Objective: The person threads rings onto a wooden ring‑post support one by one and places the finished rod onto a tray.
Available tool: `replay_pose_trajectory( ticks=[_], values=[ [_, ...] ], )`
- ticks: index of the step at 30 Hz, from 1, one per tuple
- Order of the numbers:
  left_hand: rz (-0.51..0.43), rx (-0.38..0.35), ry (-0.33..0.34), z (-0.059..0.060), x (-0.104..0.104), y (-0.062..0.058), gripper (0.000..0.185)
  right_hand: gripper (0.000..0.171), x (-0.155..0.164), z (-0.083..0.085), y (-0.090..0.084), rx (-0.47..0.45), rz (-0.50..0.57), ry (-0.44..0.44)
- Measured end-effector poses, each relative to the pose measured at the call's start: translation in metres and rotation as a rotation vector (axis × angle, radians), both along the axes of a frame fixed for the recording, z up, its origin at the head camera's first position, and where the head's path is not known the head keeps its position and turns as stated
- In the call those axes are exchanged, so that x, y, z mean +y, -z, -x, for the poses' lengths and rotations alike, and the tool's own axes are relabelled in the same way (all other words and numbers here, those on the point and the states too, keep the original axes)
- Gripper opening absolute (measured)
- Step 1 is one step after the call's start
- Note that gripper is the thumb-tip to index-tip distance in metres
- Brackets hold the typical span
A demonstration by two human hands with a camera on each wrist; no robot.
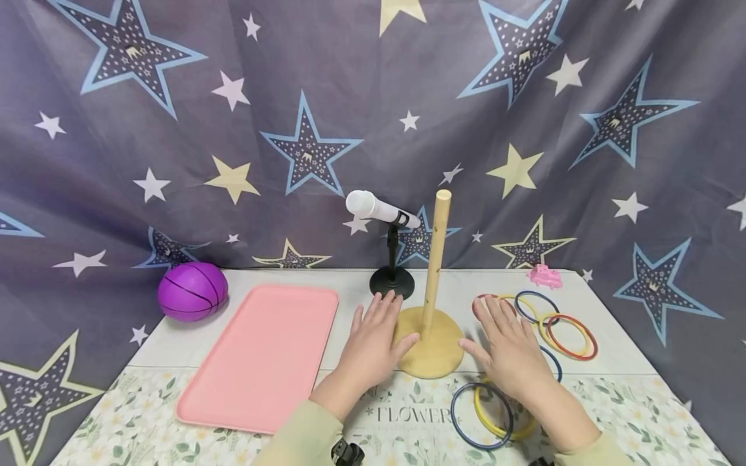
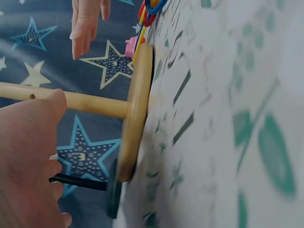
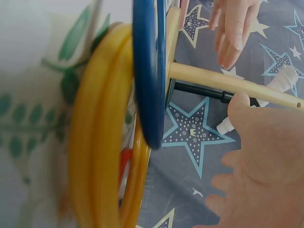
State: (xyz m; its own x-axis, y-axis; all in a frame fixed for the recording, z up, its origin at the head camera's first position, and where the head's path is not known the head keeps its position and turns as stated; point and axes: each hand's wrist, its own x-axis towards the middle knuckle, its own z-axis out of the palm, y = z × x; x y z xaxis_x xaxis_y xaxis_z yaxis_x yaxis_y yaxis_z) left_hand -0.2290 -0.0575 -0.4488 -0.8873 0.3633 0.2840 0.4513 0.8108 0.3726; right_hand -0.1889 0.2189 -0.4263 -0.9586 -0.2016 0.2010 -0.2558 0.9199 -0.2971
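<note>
A wooden post stands upright on a round wooden base between two hands. To its left, the left hand is held palm down with straight fingers, its thumb overlapping the base in the head view. The right hand is spread to the right of the post, over several loose rings, and holds nothing. Nearest it are a blue ring and a yellow ring at the front. Farther right, a red ring overlaps a yellow one. Some rings are partly hidden beneath the right hand.
A pink tray lies left of the left hand, with a purple ball beyond it. Behind the post, a white microphone sits on a black stand. A small pink toy is at the back right, before a star-patterned curtain.
</note>
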Motion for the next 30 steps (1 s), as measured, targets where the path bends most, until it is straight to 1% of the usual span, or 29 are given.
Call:
replay_pose_trajectory(
  ticks=[2, 5, 7, 11, 14, 17, 20, 23, 25, 27, 30],
  values=[
    [-0.046, -0.028, 0.0, 0.003, 0.001, 0.001, 0.082, 0.088, 0.002, 0.001, -0.002, -0.004, 0.011, -0.004],
    [-0.101, -0.06, 0.018, 0.008, 0.003, 0.006, 0.083, 0.089, 0.006, 0.001, -0.003, -0.031, 0.007, 0.003],
    [-0.13, -0.071, 0.044, 0.01, 0.003, 0.01, 0.083, 0.089, 0.01, 0.0, -0.003, -0.037, -0.001, 0.011],
    [-0.189, -0.089, 0.101, 0.015, 0.007, 0.017, 0.082, 0.089, 0.017, -0.002, -0.001, -0.019, -0.014, 0.018],
    [-0.205, -0.114, 0.116, 0.018, 0.01, 0.02, 0.083, 0.089, 0.022, -0.004, 0.002, -0.025, 0.002, 0.006],
    [-0.211, -0.126, 0.123, 0.022, 0.012, 0.023, 0.084, 0.089, 0.028, -0.004, 0.006, -0.032, 0.02, -0.006],
    [-0.239, -0.132, 0.14, 0.025, 0.014, 0.026, 0.083, 0.087, 0.033, -0.003, 0.01, -0.034, 0.025, -0.016],
    [-0.265, -0.136, 0.155, 0.028, 0.016, 0.03, 0.078, 0.084, 0.037, -0.004, 0.014, -0.036, 0.032, -0.035],
    [-0.273, -0.129, 0.155, 0.029, 0.017, 0.033, 0.073, 0.082, 0.039, -0.005, 0.016, -0.054, 0.05, -0.045],
    [-0.277, -0.12, 0.154, 0.03, 0.018, 0.036, 0.066, 0.081, 0.042, -0.007, 0.017, -0.077, 0.075, -0.057],
    [-0.28, -0.101, 0.153, 0.033, 0.019, 0.037, 0.055, 0.079, 0.046, -0.008, 0.017, -0.12, 0.138, -0.086]
  ],
)
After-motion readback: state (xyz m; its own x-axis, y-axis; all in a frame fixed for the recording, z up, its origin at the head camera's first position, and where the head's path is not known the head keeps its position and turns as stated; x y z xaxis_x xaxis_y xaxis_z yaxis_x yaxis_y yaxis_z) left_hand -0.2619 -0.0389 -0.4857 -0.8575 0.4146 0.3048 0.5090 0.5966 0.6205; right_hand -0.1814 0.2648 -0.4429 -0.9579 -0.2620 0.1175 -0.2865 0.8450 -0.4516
